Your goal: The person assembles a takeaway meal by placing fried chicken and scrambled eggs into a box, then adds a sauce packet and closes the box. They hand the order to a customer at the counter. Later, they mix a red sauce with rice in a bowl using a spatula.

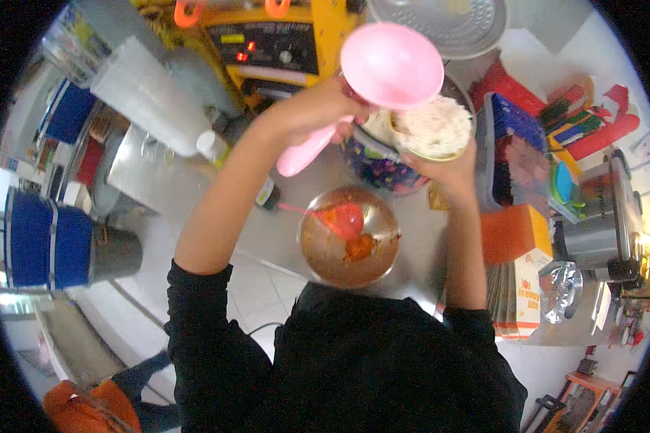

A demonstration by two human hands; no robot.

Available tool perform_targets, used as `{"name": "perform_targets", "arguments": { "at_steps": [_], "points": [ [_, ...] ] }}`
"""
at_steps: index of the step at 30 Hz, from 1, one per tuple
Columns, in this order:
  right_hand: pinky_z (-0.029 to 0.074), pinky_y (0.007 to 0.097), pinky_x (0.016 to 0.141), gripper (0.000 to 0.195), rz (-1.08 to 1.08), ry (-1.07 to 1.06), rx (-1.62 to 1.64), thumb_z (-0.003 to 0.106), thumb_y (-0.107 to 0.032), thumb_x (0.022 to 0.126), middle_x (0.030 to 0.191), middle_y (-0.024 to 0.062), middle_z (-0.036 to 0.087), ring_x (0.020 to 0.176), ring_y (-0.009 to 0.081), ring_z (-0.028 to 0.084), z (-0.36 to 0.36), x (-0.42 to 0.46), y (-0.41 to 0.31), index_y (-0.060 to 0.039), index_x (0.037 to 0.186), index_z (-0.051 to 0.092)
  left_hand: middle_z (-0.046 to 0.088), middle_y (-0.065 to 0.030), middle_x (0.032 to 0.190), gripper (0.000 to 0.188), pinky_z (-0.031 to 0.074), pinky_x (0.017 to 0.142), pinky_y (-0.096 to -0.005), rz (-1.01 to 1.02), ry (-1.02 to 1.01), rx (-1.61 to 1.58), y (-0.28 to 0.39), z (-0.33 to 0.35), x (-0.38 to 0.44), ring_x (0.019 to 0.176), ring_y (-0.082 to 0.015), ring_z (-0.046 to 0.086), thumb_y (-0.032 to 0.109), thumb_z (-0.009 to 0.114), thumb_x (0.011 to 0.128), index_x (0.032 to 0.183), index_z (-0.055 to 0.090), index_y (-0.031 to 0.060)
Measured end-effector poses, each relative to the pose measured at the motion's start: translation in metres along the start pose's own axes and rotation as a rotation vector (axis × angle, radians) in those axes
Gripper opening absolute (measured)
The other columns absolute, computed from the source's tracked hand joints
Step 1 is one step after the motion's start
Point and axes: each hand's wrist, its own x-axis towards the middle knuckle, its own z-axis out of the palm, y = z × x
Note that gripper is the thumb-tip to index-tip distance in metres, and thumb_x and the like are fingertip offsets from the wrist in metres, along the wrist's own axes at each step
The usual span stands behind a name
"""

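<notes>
My left hand grips the handle of a pink plastic ladle, whose round bowl is raised above the counter. My right hand holds a rounded bowl from beneath and the side; it is heaped with white food that looks like rice. Behind and below both hands stands a pot with a dark, colourful patterned side, partly covered by them. Nearer my body, a steel mixing bowl has orange sauce smeared inside. A red spoon or ladle rests in it.
A yellow machine with a lit display stands ahead, beside a round metal lid. On the right are a blue plastic basket, stacked printed cartons and a steel pot. A person in orange is at lower left.
</notes>
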Motion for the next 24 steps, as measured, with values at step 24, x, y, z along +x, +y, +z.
{"name": "perform_targets", "arguments": {
  "at_steps": [24],
  "points": [
    [0.034,0.0325,0.083,0.082,0.259,0.600,-0.364,0.075,-0.013,0.046,0.107,0.0105,0.040,0.099,0.0194,0.040,-0.040,-0.176,0.090,-0.0039,0.112,0.027,0.052,-0.0112,0.095,0.040,0.037,0.076,-0.0296,0.984,0.456,0.517,0.048,0.012,0.088,0.089,-0.0206,0.048,0.022,0.060,0.067,0.099,0.047,0.0032]
  ]
}}
